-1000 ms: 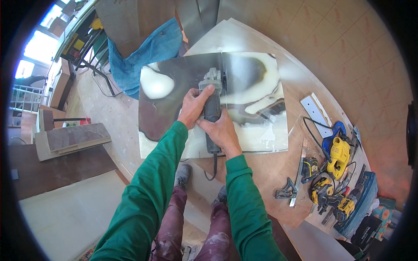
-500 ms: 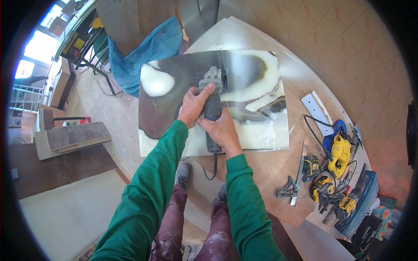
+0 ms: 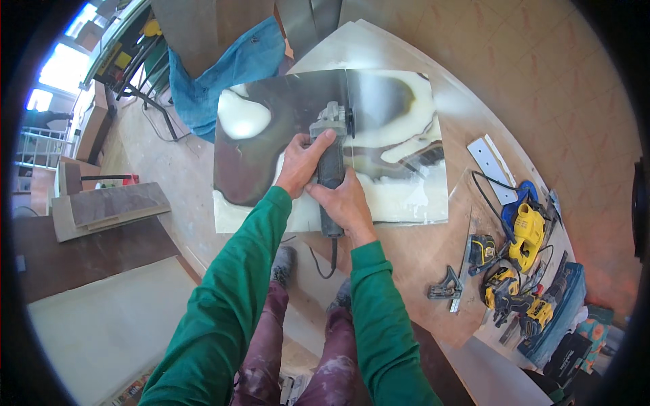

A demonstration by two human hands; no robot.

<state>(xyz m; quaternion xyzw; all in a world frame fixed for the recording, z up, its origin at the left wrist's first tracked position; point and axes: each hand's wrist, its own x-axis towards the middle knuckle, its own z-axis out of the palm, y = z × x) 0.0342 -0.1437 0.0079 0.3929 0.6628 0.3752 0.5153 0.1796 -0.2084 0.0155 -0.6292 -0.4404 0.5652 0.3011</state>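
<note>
A dark, dusty angle grinder (image 3: 330, 177) with a grey head and black disc lies along a glossy square panel (image 3: 257, 169) patterned in cream, brown and dark grey. The disc sits at a thin straight line running down the panel's middle. My left hand (image 3: 298, 166) wraps the grinder near its head, thumb on top. My right hand (image 3: 342, 203) grips the body lower down, fingers mostly hidden. The cord hangs over the panel's near edge. The panel rests on a pale wooden board (image 3: 399, 260) that serves as a worktop.
A blue cloth (image 3: 227, 74) lies beyond the panel's left. At right are yellow-black power tools (image 3: 525, 237), a combination square (image 3: 447, 291) and a white perforated plate (image 3: 491, 169). Offcut boards (image 3: 108, 203) and a folding-legged stand (image 3: 152, 108) stand left. My feet show below the worktop edge.
The view has shifted slightly, so the surroundings sit higher in the picture. Relative to the panel, the grinder and both gripping hands have moved a little toward me along the line.
</note>
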